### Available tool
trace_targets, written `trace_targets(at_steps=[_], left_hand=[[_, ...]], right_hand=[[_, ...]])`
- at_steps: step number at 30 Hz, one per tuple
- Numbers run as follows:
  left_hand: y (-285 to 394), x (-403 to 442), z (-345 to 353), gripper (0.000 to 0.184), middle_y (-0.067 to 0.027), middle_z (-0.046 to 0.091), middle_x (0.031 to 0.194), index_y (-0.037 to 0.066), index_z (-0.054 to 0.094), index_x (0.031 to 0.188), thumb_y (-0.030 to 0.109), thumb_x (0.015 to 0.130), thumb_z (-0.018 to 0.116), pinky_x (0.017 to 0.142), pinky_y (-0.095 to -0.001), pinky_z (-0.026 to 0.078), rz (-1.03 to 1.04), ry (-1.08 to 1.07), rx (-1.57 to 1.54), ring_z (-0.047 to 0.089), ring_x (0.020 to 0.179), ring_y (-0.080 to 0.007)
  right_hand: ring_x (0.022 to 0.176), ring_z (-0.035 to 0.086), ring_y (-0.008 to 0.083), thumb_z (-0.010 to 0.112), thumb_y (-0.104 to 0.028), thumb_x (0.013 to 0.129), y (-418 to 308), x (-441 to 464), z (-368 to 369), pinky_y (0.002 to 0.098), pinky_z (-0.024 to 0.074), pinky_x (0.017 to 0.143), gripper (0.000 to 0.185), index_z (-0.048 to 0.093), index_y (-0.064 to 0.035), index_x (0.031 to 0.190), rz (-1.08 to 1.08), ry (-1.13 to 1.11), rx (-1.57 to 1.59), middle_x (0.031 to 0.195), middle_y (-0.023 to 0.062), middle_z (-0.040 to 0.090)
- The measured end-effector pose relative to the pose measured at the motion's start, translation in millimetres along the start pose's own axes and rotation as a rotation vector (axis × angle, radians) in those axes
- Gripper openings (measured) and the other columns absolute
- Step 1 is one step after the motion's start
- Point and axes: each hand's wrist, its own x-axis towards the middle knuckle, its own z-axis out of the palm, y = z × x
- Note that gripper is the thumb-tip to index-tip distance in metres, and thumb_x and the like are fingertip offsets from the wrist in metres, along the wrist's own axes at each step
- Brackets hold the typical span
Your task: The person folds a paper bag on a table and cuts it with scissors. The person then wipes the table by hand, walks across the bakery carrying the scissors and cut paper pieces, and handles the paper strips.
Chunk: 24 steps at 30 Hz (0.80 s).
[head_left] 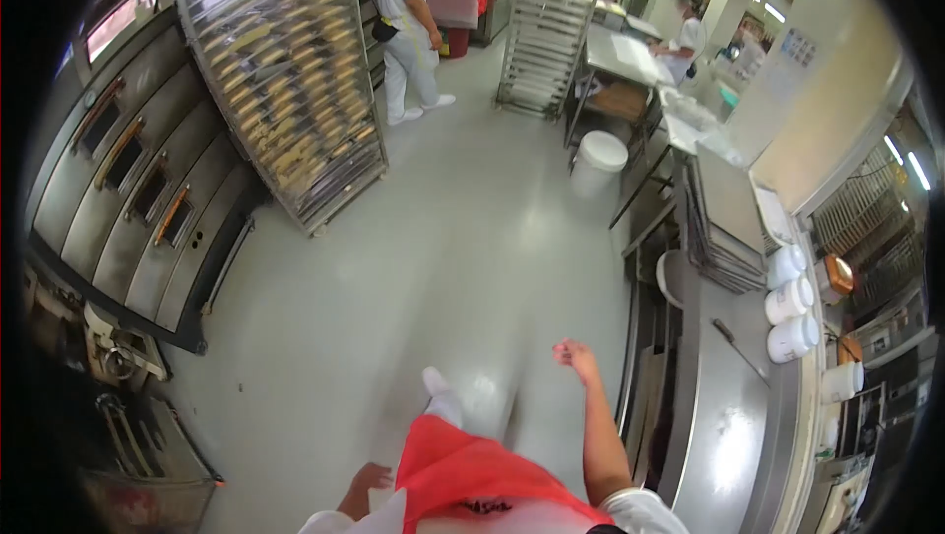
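My right hand (575,353) hangs in front of me over the floor, its fingers loosely curled in, with nothing visible in them. Low beside the red apron (472,470) is my left hand (372,478), slightly blurred; its fingers look stretched out and hold nothing I can see. Neither hand touches equipment. One of my white shoes (433,379) shows ahead of the apron. To the right of my right hand runs a metal counter (724,416), with a long dark-handled tool (738,347) lying on it.
On the left stand a deck oven (148,189) and a tall rack (285,71) of filled trays. A person (404,32) stands beyond it. Another rack (551,32), a white bucket (598,162), stacked trays (724,209) and white tubs (790,300) line the right side. Grey floor (423,258) lies between.
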Motion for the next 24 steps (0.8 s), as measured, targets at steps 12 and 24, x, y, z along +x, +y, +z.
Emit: trace_targets(at_steps=[12,24], left_hand=[[520,50,-114,0.028,-0.0141,0.069,0.087,0.001,0.065,0.099,0.026,0.088,0.058,0.065,-0.0375,0.053,0.367,0.208,0.455,0.066,0.07,-0.025],[939,46,-48,0.032,-0.0087,0.068,0.083,0.001,0.065,0.095,0.031,0.089,0.059,0.061,-0.0307,0.053,0.496,0.059,0.461,0.064,0.068,-0.0161]], right_hand=[[0.071,0.067,0.0304,0.055,-0.027,0.091,138,21,19,0.0479,0.0572,0.066,0.031,0.058,-0.0049,0.112,0.816,0.222,0.209,0.096,0.0151,0.067],[0.074,0.068,0.0296,0.046,-0.025,0.093,-28,421,-2,0.0419,0.0556,0.06,0.038,0.057,-0.0033,0.122,0.66,0.189,0.327,0.098,0.018,0.068]])
